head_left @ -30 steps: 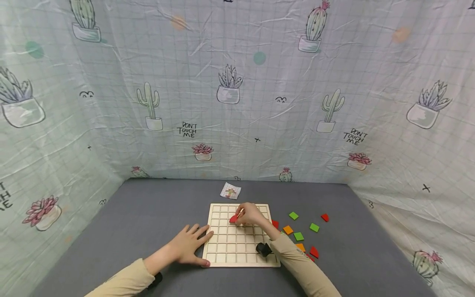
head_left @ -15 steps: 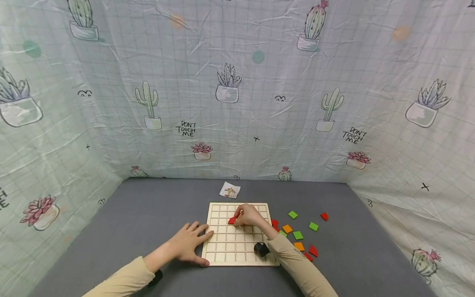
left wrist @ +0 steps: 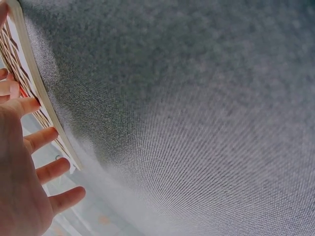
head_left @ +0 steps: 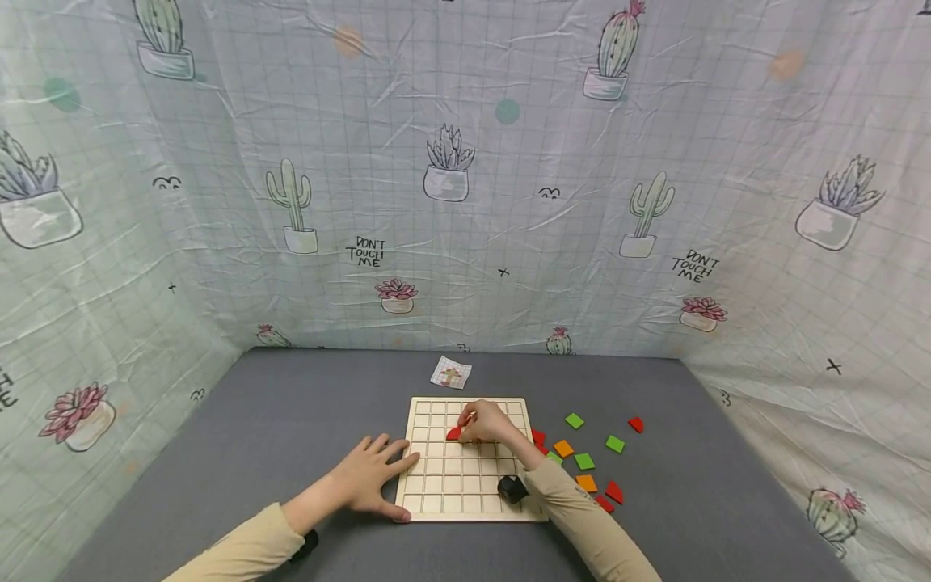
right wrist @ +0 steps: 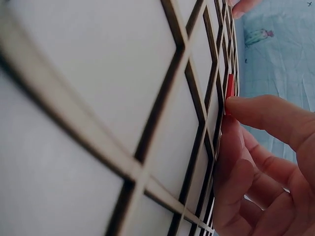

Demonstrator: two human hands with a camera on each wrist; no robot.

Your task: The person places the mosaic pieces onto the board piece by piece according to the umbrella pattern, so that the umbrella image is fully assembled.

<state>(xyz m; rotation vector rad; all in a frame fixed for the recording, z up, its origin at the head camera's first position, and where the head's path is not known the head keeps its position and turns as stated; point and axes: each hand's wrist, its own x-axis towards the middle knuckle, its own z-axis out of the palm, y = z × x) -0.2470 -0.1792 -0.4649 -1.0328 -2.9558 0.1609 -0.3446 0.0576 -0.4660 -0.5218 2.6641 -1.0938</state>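
A wooden grid board (head_left: 443, 506) lies flat on the grey table. My left hand (head_left: 372, 478) rests along the board's left edge with its fingers spread; in the left wrist view the fingers (left wrist: 44, 138) stretch to the rim. Over the upper middle cells, my right hand (head_left: 489, 422) pinches a small red quarter-round tile (head_left: 454, 434), low at the grid. In the right wrist view the thumb touches the edge of the red tile (right wrist: 230, 88), and the other fingers are bent beneath it. Part of the tile is hidden by the hand.
Right of the board lie loose tiles: green squares (head_left: 615, 444), orange squares (head_left: 563, 449) and red quarter-rounds (head_left: 614, 492). A small picture card (head_left: 451, 373) lies behind the board. A patterned curtain (head_left: 502, 218) hangs around the table's back and sides.
My right hand has brought the red tile slightly left and down at the grid, then stays nearly still. My left hand keeps its place on the board's edge.
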